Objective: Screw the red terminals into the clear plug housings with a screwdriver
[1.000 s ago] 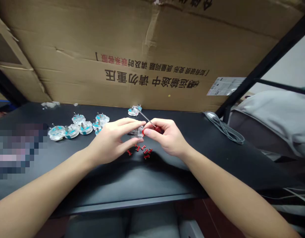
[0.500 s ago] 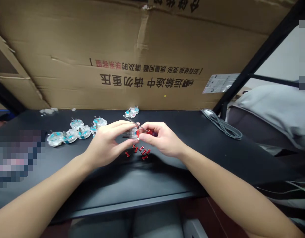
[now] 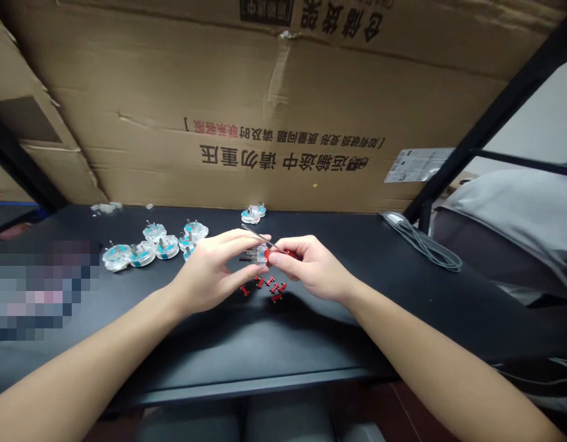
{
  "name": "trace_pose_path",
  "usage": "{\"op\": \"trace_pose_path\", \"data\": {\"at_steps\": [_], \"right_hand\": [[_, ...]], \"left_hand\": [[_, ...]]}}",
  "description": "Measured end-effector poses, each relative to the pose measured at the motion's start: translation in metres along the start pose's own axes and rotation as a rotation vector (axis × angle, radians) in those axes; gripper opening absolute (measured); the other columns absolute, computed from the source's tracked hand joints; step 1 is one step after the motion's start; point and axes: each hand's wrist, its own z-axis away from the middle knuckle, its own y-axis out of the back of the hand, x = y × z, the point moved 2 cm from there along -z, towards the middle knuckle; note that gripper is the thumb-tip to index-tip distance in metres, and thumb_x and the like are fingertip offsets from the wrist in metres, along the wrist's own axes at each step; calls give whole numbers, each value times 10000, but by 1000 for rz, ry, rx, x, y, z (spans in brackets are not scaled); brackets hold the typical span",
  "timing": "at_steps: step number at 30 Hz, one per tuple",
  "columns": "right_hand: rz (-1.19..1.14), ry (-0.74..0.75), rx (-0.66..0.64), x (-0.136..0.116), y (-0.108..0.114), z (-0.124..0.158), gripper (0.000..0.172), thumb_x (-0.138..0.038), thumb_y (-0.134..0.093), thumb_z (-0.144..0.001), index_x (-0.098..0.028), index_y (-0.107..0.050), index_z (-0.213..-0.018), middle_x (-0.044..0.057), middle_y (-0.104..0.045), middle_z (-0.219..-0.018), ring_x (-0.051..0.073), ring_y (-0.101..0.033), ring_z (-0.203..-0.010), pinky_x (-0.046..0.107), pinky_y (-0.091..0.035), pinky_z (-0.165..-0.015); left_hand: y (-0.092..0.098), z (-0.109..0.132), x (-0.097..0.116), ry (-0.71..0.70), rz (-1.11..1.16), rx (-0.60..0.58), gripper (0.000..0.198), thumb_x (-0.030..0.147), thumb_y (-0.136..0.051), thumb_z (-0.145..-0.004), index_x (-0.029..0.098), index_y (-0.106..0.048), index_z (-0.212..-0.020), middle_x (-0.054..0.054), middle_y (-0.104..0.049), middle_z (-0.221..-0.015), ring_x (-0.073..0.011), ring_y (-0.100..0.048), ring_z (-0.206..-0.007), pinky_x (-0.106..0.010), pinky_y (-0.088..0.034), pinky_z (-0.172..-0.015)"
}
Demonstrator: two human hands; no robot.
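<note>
Two hands are met above the black surface (image 3: pixel 311 331) — a small clear part (image 3: pixel 254 255) is pinched in the left hand (image 3: pixel 210 270), and a red-handled screwdriver (image 3: pixel 260 238) is gripped in the right hand (image 3: pixel 311 267), its shaft touching the part. Small red pieces (image 3: pixel 265 285) are scattered just beneath; clear-and-teal plugs (image 3: pixel 145 252) are grouped leftward.

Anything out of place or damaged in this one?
The cardboard box behind the table stands upside down, print inverted, its face creased. Loose red parts lie beneath the left hand, holding a clear part, and right hand, holding a red-handled tool.
</note>
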Motion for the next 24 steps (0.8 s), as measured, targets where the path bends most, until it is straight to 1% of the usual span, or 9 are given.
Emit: {"op": "trace_pose_path", "data": {"at_steps": [2,7,9,12,14,16,19,22,24], "right_hand": [[-1,12,-1,0,-1,1,311,-428,-676,-869,-152,-622,-735,-55,-486,-623,75,-357,-562,247,-301,-562],[-31,38,12,1,-1,1,203,-351,-699,-861,-162,-631,-837,-21,-591,-768,95,-471,-668,242,-374,-630],[-67,28,18,3,0,-1,205,-348,-709,-856,-160,-632,-831,-31,-571,-740,81,-445,-628,234,-356,-599],[-147,-13,16,7,0,-3,265,-409,-681,-873,-159,-628,-801,-65,-466,-623,64,-337,-535,233,-274,-518],[-155,-22,18,9,1,-4,303,-442,-658,-882,-160,-624,-776,-74,-417,-580,66,-301,-514,240,-246,-505],[-123,-7,29,10,1,-5,287,-426,-664,-874,-161,-626,-770,-74,-418,-579,68,-303,-516,245,-257,-520],[-54,57,105,8,3,-4,203,-356,-707,-836,-170,-630,-812,-66,-457,-627,76,-344,-557,247,-293,-560],[26,89,189,6,6,-3,189,-329,-729,-805,-180,-613,-805,-56,-495,-668,85,-374,-590,247,-307,-574],[118,73,216,8,8,-5,166,-315,-708,-811,-181,-610,-798,-61,-478,-646,85,-361,-575,247,-300,-564]], "left_hand": [[-1,0,0,2,11,-6,259,277,-738,-865,133,-715,-1079,-115,-760,-1109,-197,-721,-986,-277,-560,-925],[-1,-2,-1,50,44,-11,306,282,-737,-867,126,-702,-1127,-105,-757,-1100,-186,-715,-973,-260,-555,-901],[-1,-3,-2,65,60,-19,318,289,-739,-865,126,-700,-1135,-104,-755,-1110,-185,-713,-982,-256,-550,-903],[-1,-3,-2,60,66,-43,328,278,-728,-875,129,-693,-1165,-99,-751,-1122,-177,-708,-997,-246,-540,-916],[-1,-3,-2,42,48,-57,336,272,-729,-875,134,-694,-1180,-95,-748,-1129,-174,-705,-1001,-245,-536,-921],[-1,-3,-1,37,24,-65,339,276,-730,-873,142,-698,-1182,-92,-747,-1137,-177,-705,-1003,-249,-536,-918],[-1,-4,-1,58,-3,-46,332,296,-718,-880,141,-704,-1173,-92,-751,-1135,-187,-708,-999,-262,-539,-917],[1,-5,-2,102,-20,-16,361,328,-717,-877,122,-705,-1174,-97,-757,-1117,-193,-710,-977,-271,-541,-906],[3,-7,-5,159,-52,-10,374,348,-723,-869,125,-710,-1169,-91,-759,-1105,-195,-708,-959,-274,-542,-891]]}}
